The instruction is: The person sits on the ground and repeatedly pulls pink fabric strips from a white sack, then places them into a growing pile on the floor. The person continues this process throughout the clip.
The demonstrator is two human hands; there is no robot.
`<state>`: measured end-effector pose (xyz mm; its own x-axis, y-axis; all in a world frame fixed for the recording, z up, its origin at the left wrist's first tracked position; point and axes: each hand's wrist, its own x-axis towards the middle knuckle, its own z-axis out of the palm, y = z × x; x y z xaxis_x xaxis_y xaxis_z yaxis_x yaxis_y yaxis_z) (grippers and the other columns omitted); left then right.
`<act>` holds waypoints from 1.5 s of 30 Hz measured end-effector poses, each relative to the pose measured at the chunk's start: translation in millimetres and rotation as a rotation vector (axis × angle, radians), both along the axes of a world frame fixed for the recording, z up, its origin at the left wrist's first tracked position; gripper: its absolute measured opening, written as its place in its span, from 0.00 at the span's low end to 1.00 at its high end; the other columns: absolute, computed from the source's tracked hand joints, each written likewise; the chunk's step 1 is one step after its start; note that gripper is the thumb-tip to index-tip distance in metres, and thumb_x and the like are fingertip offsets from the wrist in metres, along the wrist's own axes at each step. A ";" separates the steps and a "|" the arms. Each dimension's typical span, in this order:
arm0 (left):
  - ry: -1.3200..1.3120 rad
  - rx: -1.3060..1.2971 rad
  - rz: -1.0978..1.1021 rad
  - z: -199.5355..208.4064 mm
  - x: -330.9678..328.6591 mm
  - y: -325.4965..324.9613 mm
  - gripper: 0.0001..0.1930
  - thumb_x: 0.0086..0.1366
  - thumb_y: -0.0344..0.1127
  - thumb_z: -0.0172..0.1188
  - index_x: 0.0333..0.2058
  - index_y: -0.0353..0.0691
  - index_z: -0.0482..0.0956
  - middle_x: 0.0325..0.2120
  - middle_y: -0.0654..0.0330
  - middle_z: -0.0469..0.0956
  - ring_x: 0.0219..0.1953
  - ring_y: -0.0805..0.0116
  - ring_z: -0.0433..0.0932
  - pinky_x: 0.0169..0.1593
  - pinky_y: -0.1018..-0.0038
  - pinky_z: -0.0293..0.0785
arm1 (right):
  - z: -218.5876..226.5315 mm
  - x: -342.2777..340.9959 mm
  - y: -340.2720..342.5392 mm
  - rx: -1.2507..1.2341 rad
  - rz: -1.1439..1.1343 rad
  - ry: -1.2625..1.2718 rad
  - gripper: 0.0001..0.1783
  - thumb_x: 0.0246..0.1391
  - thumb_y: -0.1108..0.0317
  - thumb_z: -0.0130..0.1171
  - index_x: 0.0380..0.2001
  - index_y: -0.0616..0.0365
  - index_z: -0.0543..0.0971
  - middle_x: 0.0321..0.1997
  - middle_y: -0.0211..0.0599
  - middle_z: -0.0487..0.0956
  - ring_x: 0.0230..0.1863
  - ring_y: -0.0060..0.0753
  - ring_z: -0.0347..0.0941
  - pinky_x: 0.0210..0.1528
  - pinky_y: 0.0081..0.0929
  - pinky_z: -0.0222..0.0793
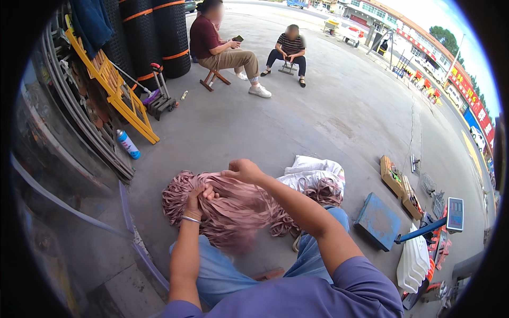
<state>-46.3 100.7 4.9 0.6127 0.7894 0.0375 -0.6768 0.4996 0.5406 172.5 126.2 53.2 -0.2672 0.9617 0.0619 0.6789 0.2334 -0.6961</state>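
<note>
A large tangled bundle of dusty-pink flat strips (233, 206) lies on the ground in front of my knees, its lower part blurred by motion. My left hand (200, 199), with a bracelet at the wrist, is closed round the strips on the bundle's left side. At the bundle's far edge, my right hand (245, 171) has its fingers curled in, with strips at its fingertips; its palm side is hidden. Behind my right forearm sits a white woven sack (313, 172), and more pink strips lie against its front.
A blue platform scale (377, 220) stands right, near white plastic baskets (413, 265) and cardboard boxes of goods (392, 177). At left are a spray can (128, 144), a yellow folding ladder (111, 79) and black rolls (172, 37). Two people (225, 47) sit on stools beyond.
</note>
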 end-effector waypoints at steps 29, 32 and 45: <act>0.176 0.010 0.136 -7.8 -19.2 12.4 0.27 0.55 0.56 0.55 0.39 0.35 0.69 0.26 0.62 0.72 0.32 0.68 0.74 0.46 0.72 0.70 | 48.1 -71.5 -1.9 0.066 0.183 -0.020 0.15 0.44 0.54 0.58 0.28 0.53 0.78 0.23 0.38 0.77 0.28 0.40 0.73 0.31 0.31 0.67; 0.113 0.119 0.028 -5.5 -18.0 13.9 0.16 0.59 0.46 0.54 0.33 0.37 0.70 0.19 0.68 0.68 0.26 0.74 0.72 0.44 0.73 0.71 | 23.0 -62.8 16.7 -0.027 0.000 -0.107 0.20 0.42 0.47 0.59 0.27 0.55 0.78 0.24 0.40 0.77 0.28 0.41 0.74 0.32 0.32 0.67; -0.355 -0.162 0.887 11.7 -83.4 37.7 0.07 0.60 0.34 0.52 0.26 0.39 0.70 0.15 0.70 0.67 0.23 0.77 0.70 0.43 0.75 0.68 | -108.3 447.2 -304.0 -0.478 -1.305 -0.775 0.21 0.38 0.53 0.66 0.26 0.62 0.79 0.29 0.50 0.78 0.35 0.43 0.76 0.35 0.38 0.69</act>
